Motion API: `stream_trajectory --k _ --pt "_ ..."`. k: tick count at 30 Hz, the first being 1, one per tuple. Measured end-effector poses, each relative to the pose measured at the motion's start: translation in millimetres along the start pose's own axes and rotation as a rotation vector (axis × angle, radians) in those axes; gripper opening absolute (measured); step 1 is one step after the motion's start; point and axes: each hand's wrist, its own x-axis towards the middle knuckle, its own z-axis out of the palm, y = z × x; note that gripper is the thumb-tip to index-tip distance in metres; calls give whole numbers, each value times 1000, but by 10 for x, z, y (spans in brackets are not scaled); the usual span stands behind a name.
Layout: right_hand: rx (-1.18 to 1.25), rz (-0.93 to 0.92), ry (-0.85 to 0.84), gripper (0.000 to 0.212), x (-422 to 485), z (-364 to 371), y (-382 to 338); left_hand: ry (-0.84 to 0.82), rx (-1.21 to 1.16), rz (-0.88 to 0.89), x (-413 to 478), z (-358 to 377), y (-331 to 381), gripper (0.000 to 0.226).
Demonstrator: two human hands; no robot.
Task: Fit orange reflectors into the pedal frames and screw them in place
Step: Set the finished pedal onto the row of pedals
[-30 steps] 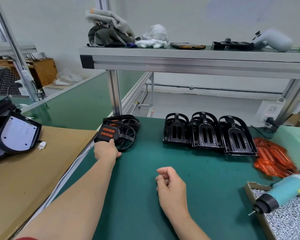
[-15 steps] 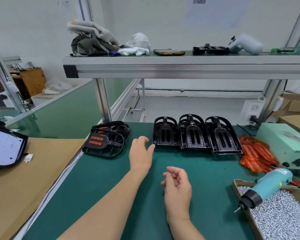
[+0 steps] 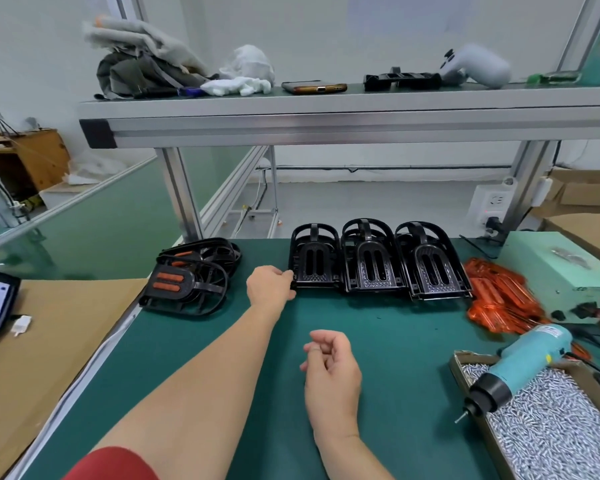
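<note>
1. The left hand (image 3: 270,286) is stretched forward to the leftmost black plastic pedal frame (image 3: 314,259). This frame is the first of three standing side by side at the back of the green bench mat (image 3: 395,341). The thumb and fingers look to pinch its lower left corner.
2. The right hand (image 3: 329,370) hovers over the mat nearer the body, its fingers loosely curled and holding nothing.
3. The loose orange translucent reflectors (image 3: 499,299) lie in a heap just beside the rightmost frame, well apart from both hands.
4. A stack of finished pedals (image 3: 187,282), with orange strips already seated, sits at the left edge of the mat.
5. A teal electric screwdriver (image 3: 523,362) rests on the rim of a cardboard tray of silver screws (image 3: 551,434) at the right.
6. The frame is probably light and stiff, an open moulding with thin arched bars.
   - It is best taken by the solid side wall or base rim, not by the arches.
   - A pinch at one corner may let it swing into its neighbour, since the frames stand touching, so it should be drawn straight towards the body.
7. The reflectors look thin and glossy, so they are probably slippery and perhaps brittle. Each is best lifted by its long edges, one at a time from the heap.
</note>
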Motion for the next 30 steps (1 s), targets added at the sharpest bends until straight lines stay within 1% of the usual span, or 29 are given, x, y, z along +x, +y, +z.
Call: stream_trajectory --k 2,5,7,10,12,15,17,18,20,23,24,25,28,29,30 --pt "-5 -1 1 22 0 1 1 -5 -5 25 -16 -36 45 16" --pt "-7 0 8 22 1 -4 8 35 53 99 -144 -102 129 20" --pt "-11 1 8 21 3 -8 9 77 61 126 -248 -166 147 16" --pt "-4 7 6 22 0 -13 2 96 -60 131 -396 -283 91 10" --pt "7 6 10 21 -1 -19 -10 87 -140 137 -524 -362 13 14" --pt "66 20 17 17 3 -49 -39 69 -135 176 -710 -447 -150 26" --pt "117 33 14 10 10 -79 -69 83 -121 226 -833 -498 -273 24" --pt "136 35 14 12 12 -98 -102 101 -111 264 -897 -526 -333 21" --pt "141 17 25 28 22 -153 -200 128 -82 349 -1014 -577 -442 23" --pt "40 -77 36 62 60 -282 -394 141 -19 485 -1174 -623 -566 29" --pt "4 -100 37 65 75 -338 -463 153 6 548 -1220 -630 -597 30" --pt "-21 -112 36 62 81 -402 -530 172 35 614 -1265 -631 -621 31" --pt "-80 -73 19 40 89 -565 -647 204 106 749 -1360 -601 -685 32" --pt "-123 -42 8 37 94 -605 -646 187 106 767 -1383 -591 -707 33" --pt "-184 -4 -12 40 106 -637 -623 152 96 772 -1401 -588 -724 33"
